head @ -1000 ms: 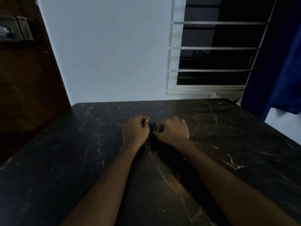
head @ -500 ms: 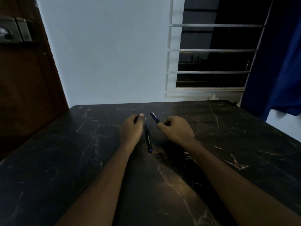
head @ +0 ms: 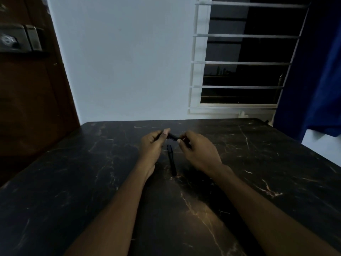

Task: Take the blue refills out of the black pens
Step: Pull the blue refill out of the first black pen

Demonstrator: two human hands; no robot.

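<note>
Since half a second ago the left hand (head: 151, 146) and right hand (head: 198, 154) have closed together, both now pinching one black pen (head: 172, 136) above the dark table (head: 73, 182) (refill not discernible). Second pen (head: 171, 159) lies between the wrists; open tabletop either side.

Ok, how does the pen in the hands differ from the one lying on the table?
The held pen is lifted off the table, gripped at one end by the left hand and at the other by the right hand; the lying pen rests on the table untouched. The held pen runs crosswise, mostly hidden; the lying pen points away, full length visible. Both are dark and slim.
</note>
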